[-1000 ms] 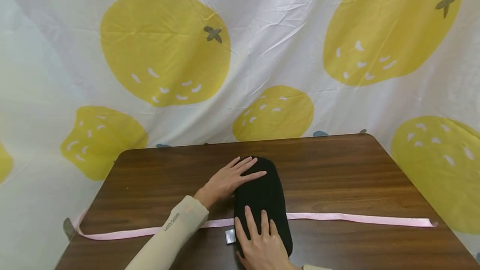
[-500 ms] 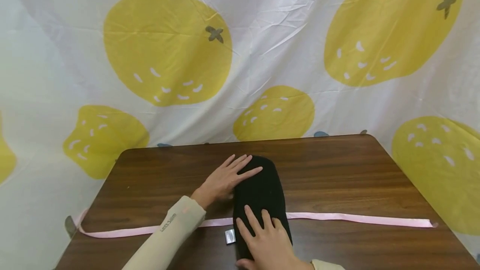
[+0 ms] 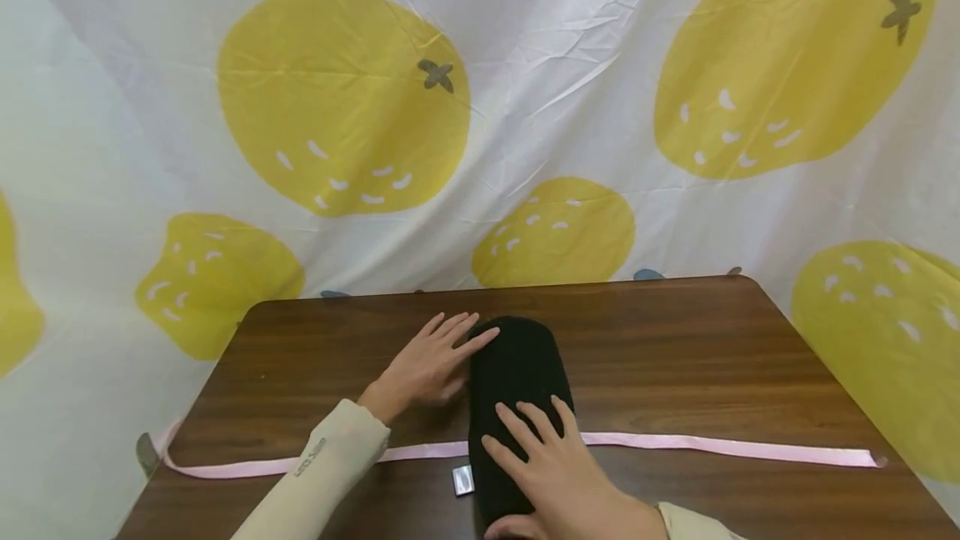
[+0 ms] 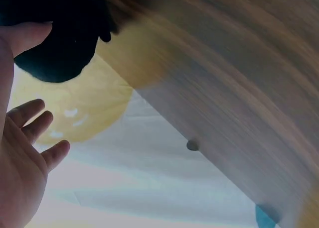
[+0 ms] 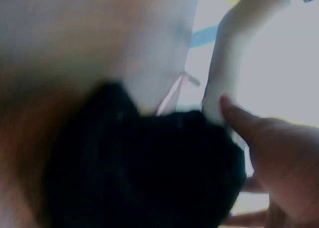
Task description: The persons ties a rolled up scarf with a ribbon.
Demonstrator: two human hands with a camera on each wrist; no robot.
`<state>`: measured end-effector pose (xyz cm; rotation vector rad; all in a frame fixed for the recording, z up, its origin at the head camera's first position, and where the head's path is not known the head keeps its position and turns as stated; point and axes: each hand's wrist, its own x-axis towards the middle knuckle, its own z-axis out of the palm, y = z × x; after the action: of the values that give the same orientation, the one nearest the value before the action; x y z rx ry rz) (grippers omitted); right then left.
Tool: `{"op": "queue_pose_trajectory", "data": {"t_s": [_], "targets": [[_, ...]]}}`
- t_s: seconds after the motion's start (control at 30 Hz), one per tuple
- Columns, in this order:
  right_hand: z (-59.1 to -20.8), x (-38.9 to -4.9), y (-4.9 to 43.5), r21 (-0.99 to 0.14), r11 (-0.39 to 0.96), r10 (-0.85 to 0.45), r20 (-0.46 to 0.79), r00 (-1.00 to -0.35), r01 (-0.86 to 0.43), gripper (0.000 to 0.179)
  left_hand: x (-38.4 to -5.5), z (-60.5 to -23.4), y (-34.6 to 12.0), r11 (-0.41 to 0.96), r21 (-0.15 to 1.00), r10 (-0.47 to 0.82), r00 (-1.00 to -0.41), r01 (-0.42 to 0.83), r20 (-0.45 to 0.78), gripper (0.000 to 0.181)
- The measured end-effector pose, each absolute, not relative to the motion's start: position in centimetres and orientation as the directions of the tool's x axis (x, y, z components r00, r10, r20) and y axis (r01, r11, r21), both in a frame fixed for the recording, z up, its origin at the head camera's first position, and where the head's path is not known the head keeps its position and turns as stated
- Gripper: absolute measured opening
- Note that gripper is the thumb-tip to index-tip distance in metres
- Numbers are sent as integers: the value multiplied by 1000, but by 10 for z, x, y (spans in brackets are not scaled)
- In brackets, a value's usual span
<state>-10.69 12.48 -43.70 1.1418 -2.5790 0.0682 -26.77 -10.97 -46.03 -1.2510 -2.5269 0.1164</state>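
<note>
A long black cushion (image 3: 517, 373) with rounded ends lies on the brown table, its length pointing away from me. From its near left side sticks out a small silvery label (image 3: 463, 480). My left hand (image 3: 423, 361) is at the cushion's far left edge, fingers straight and thumb over the black fabric. In the left wrist view the same cushion (image 4: 60, 49) shows by the thumb, apart from the other fingers. Spread fingers of my right hand (image 3: 562, 473) rest over the near half, with the thumb at the near end. The right wrist view is blurred.
A pink ribbon (image 3: 720, 444) runs across the wood-grain table (image 3: 660, 357), passing beneath the cushion. At the left edge the ribbon hangs over. Behind the table hangs a white curtain (image 3: 555, 82) printed with yellow fruit.
My left hand has slid left toward the cushion's edge, covering less of it. My right hand has shifted right with its fingers spread wider. The cushion stays about where it was.
</note>
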Motion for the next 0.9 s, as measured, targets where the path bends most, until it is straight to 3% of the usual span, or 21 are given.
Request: {"op": "queue_pose_trajectory", "data": {"t_s": [0.2,0.47,0.7,0.9], "targets": [[-433,-125,143,-26,630,-682,460,-569,-776,74,-261,-455,-126,622,-121,768,-572,774,288,81],[-428,-150,173,-129,585,-604,590,-536,-801,52,-253,-449,-146,640,-26,732,-599,768,325,73],[-425,-173,200,-222,595,-503,647,-573,-773,31,-246,-447,-155,686,104,688,-688,720,231,66],[-431,-190,223,-350,600,-462,583,-669,-719,33,-239,-449,-162,726,287,630,-772,625,88,59]]}}
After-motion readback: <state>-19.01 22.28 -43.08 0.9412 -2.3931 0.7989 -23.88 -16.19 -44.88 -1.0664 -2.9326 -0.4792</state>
